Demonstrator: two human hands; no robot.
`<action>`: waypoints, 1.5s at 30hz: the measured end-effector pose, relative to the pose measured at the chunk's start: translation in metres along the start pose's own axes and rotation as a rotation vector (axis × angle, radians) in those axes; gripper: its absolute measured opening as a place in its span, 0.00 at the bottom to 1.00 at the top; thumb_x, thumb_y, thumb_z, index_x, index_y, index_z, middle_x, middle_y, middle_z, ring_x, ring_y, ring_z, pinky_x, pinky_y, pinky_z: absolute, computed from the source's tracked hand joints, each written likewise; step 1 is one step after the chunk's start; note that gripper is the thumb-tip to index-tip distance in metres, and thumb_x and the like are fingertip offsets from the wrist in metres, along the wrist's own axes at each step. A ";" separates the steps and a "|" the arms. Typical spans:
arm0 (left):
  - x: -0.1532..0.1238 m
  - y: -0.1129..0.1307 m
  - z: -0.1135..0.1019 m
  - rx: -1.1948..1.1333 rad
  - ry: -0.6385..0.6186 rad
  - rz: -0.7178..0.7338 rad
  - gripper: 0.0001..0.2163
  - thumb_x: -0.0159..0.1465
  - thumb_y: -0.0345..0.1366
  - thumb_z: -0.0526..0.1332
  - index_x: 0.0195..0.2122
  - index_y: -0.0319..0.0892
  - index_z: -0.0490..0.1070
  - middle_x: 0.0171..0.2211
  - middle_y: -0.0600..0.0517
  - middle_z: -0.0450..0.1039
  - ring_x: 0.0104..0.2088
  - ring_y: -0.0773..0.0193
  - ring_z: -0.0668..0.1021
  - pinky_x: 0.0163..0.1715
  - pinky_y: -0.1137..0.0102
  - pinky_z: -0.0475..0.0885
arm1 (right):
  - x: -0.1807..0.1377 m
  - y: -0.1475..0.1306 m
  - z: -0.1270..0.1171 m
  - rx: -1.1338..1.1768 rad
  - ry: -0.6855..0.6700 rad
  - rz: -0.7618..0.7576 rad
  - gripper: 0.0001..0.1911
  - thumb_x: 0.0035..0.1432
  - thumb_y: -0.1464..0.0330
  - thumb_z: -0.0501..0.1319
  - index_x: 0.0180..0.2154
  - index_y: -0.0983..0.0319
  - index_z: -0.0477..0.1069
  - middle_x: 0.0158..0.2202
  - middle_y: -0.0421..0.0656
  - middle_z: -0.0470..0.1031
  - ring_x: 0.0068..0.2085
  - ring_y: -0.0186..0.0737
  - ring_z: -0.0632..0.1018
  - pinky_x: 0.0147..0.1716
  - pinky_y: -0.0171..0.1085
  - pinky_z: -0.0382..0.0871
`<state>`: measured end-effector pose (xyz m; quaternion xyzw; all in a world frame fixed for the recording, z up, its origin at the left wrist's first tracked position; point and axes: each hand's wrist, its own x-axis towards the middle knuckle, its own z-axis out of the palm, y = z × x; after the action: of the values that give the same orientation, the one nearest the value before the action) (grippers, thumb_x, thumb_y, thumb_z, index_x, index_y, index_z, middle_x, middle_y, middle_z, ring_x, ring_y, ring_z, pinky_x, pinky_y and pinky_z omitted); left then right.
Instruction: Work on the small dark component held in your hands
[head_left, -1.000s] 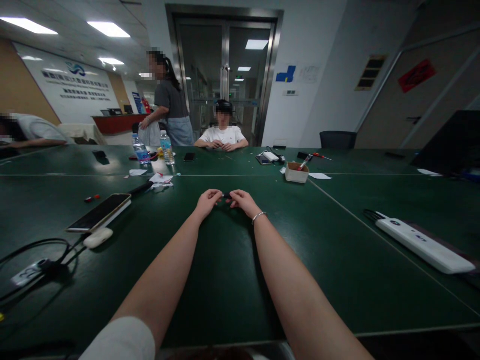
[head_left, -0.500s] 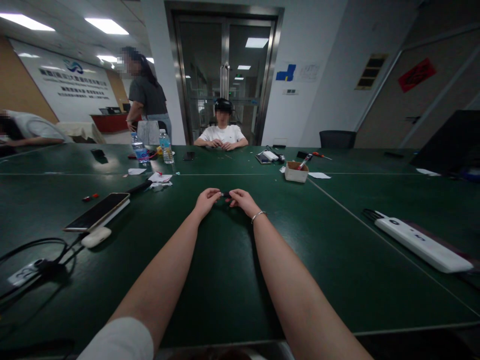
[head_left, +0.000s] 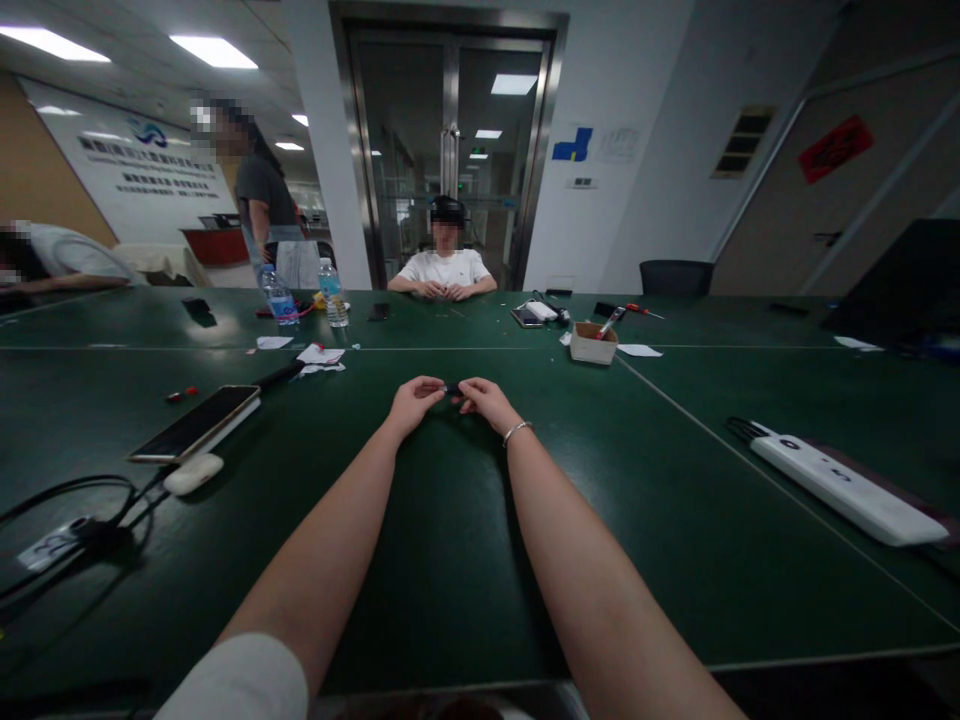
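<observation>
Between my two hands, just above the green table (head_left: pixel 465 520), is a small dark piece with a light, metal-looking end (head_left: pixel 451 390). My left hand (head_left: pixel 414 405) pinches the light end at its left with thumb and fingertips. At the dark right end, the fingers of my right hand (head_left: pixel 486 402) are closed on it, with a silver bracelet on that wrist. Most of the piece is covered by fingertips, and its exact kind is too small to make out.
Left of my arms lie a phone (head_left: pixel 196 424), a white rounded case (head_left: pixel 193 475) and black cables (head_left: pixel 112 530). Ahead stand water bottles (head_left: pixel 332 295) and a small box (head_left: pixel 593 345). A white power strip (head_left: pixel 847 487) lies right. Another person (head_left: pixel 444 268) sits opposite.
My left fingertips have shifted slightly right, covering more of the piece's light end. My right hand is nearly still. The standing person in the background has moved left.
</observation>
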<state>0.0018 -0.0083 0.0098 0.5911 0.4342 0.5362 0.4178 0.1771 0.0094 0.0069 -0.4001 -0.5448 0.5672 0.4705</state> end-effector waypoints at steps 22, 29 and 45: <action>0.001 -0.002 0.002 0.004 0.017 -0.029 0.17 0.49 0.44 0.68 0.35 0.40 0.73 0.32 0.49 0.76 0.34 0.62 0.77 0.36 0.67 0.70 | 0.000 0.000 0.001 -0.012 0.005 -0.001 0.03 0.60 0.71 0.59 0.34 0.64 0.69 0.25 0.40 0.77 0.18 0.27 0.72 0.23 0.28 0.71; 0.000 -0.001 0.002 0.021 0.011 -0.008 0.17 0.48 0.44 0.68 0.35 0.40 0.72 0.30 0.50 0.76 0.33 0.63 0.77 0.34 0.68 0.70 | -0.001 -0.002 0.002 -0.025 -0.001 -0.002 0.03 0.61 0.71 0.58 0.35 0.65 0.69 0.25 0.41 0.77 0.18 0.26 0.71 0.22 0.27 0.71; -0.001 0.001 0.000 0.021 -0.006 -0.019 0.17 0.49 0.42 0.68 0.39 0.41 0.72 0.33 0.49 0.76 0.38 0.60 0.77 0.43 0.62 0.70 | -0.003 -0.003 0.002 -0.019 0.003 -0.005 0.04 0.60 0.69 0.61 0.35 0.65 0.70 0.25 0.41 0.78 0.18 0.27 0.72 0.23 0.28 0.72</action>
<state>0.0021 -0.0097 0.0101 0.5928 0.4441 0.5260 0.4180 0.1765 0.0064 0.0096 -0.4040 -0.5503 0.5602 0.4692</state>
